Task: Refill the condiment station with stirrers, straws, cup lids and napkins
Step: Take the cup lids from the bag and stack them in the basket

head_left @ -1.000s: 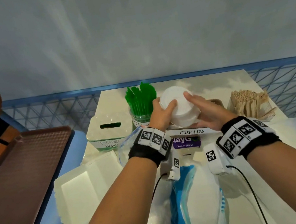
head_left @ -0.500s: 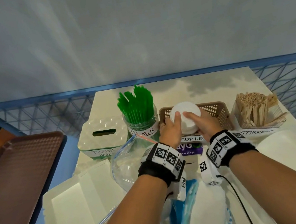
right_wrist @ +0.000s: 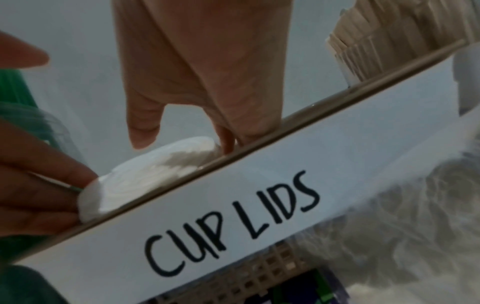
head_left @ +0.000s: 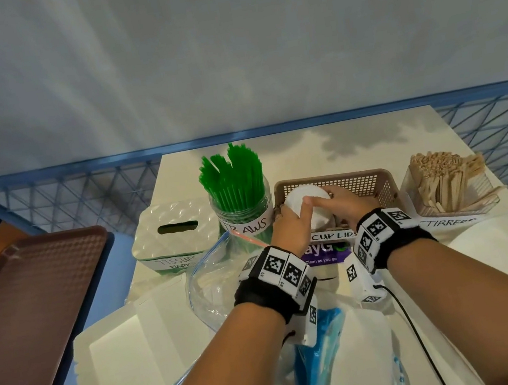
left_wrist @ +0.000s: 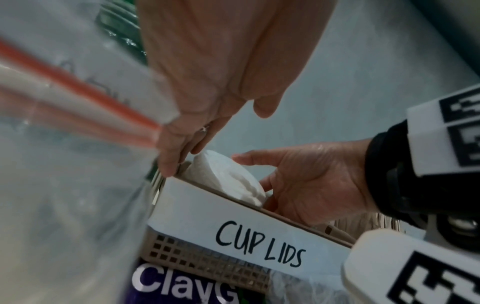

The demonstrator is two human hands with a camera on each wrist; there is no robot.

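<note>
A stack of white cup lids point(head_left: 304, 196) lies tilted in the left end of the brown basket point(head_left: 359, 175) labelled CUP LIDS. My left hand point(head_left: 289, 225) touches the stack's left edge with straight fingers point(left_wrist: 171, 156), its thumb lifted off. My right hand point(head_left: 341, 204) cups the stack from the right, thumb on top and fingers behind it. In the left wrist view the lids point(left_wrist: 226, 181) rise above the basket's labelled wall point(left_wrist: 259, 236). In the right wrist view the lids point(right_wrist: 166, 164) sit just behind the basket rim point(right_wrist: 233, 174), between both hands.
Green straws point(head_left: 234, 178) stand in a jar left of the basket, with a white tissue box point(head_left: 172, 230) beyond it. Wooden stirrers point(head_left: 445, 177) fill a holder on the right. A clear zip bag point(head_left: 220, 283), a white foam tray point(head_left: 132, 358) and plastic bags point(head_left: 324, 363) lie nearer me. A brown tray point(head_left: 30, 291) sits at the left.
Both hands have lowered the stack of lids from above the basket down into its left end.
</note>
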